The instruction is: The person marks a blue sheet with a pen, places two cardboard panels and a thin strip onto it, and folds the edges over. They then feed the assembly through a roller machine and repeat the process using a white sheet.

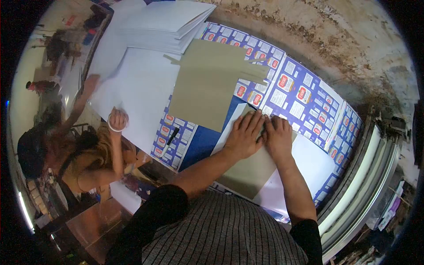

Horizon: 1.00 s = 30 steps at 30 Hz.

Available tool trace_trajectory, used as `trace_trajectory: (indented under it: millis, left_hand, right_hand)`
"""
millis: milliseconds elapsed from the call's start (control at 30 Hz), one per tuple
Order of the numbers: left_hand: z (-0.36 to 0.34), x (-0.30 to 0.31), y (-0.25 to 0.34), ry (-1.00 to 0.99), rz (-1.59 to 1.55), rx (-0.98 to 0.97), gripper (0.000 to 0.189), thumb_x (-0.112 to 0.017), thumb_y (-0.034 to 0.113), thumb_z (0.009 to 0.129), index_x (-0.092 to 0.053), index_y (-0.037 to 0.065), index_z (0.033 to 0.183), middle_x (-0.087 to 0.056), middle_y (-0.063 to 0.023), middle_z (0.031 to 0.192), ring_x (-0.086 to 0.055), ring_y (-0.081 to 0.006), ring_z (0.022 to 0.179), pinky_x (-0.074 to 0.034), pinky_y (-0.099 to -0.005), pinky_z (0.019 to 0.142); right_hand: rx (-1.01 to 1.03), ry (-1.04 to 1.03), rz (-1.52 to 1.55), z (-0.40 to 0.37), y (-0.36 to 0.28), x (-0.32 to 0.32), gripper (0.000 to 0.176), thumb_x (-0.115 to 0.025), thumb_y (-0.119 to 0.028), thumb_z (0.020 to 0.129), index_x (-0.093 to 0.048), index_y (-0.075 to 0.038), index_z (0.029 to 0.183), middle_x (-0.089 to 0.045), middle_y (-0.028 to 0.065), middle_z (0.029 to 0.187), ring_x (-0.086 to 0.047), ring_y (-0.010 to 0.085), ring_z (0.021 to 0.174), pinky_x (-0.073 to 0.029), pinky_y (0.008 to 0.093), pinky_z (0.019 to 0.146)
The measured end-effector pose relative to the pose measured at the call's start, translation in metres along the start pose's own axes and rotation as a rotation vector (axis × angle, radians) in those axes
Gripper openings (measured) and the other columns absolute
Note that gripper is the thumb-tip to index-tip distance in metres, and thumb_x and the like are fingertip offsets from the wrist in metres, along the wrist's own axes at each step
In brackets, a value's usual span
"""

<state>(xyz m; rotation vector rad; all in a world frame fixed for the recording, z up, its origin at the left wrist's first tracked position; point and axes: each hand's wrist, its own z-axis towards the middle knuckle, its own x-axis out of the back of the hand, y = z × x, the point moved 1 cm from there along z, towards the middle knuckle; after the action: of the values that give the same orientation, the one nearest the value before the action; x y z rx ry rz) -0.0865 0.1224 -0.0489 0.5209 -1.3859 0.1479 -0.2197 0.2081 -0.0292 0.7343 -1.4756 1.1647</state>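
My left hand [247, 134] lies flat with its fingers stretched toward the top edge of a grey-brown board [247, 174]. Beside it, nearly touching, my right hand [278, 138] presses down on the same edge, fingers outstretched. A narrow white strip [228, 132] runs along the board's left side. White paper [313, 161] extends from under my right forearm. Left of the board is a dark blue sheet [198, 148]. What lies directly beneath my palms is hidden.
A larger grey-brown board [201, 84] and loose strips [254, 73] lie on purple printed sheets [304, 97]. A black marker [173, 136] is nearby. White sheets [163, 22] are stacked behind. Another person [97, 161] is at the left; metal rollers [357, 198] stand right.
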Motion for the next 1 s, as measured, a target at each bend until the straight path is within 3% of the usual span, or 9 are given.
trace_trajectory:
  millis: [100, 300, 367, 1000]
  left_hand:
    - [0.002, -0.001, 0.0, 0.001, 0.01, 0.002, 0.076, -0.064, 0.044, 0.084, -0.045, 0.002, 0.145, -0.038, -0.0164, 0.155, -0.035, -0.0315, 0.142, -0.027, -0.0515, 0.114]
    - [0.0, -0.003, 0.0, 0.014, -0.006, 0.008, 0.075, -0.062, 0.043, 0.084, -0.047, 0.001, 0.144, -0.042, -0.0159, 0.152, -0.036, -0.0303, 0.141, -0.027, -0.0517, 0.113]
    - [0.001, -0.004, -0.001, 0.034, -0.01, 0.002, 0.075, -0.062, 0.043, 0.084, -0.047, 0.0, 0.144, -0.042, -0.0159, 0.152, -0.036, -0.0303, 0.141, -0.026, -0.0516, 0.114]
    - [-0.002, -0.004, -0.003, 0.074, 0.012, -0.018, 0.081, -0.062, 0.047, 0.084, -0.043, -0.001, 0.146, -0.037, -0.0186, 0.156, -0.035, -0.0318, 0.142, -0.025, -0.0514, 0.115]
  right_hand:
    - [0.007, 0.015, 0.016, 0.0, 0.0, 0.001, 0.051, -0.068, -0.018, 0.083, -0.062, -0.011, 0.133, -0.059, 0.0118, 0.124, -0.053, 0.0302, 0.115, -0.042, 0.0459, 0.098]
    - [0.018, 0.071, 0.082, 0.0, 0.0, 0.0, 0.052, -0.068, -0.017, 0.082, -0.061, -0.008, 0.133, -0.058, 0.0116, 0.125, -0.052, 0.0298, 0.117, -0.04, 0.0467, 0.101]
    - [0.011, 0.194, -0.007, 0.001, -0.005, 0.003, 0.052, -0.066, -0.016, 0.083, -0.059, -0.007, 0.134, -0.058, 0.0117, 0.126, -0.052, 0.0289, 0.117, -0.038, 0.0481, 0.103]
    - [-0.031, 0.1, 0.048, -0.001, -0.011, -0.003, 0.042, -0.065, -0.013, 0.082, -0.066, -0.007, 0.123, -0.06, 0.0095, 0.115, -0.055, 0.0284, 0.11, -0.041, 0.0437, 0.095]
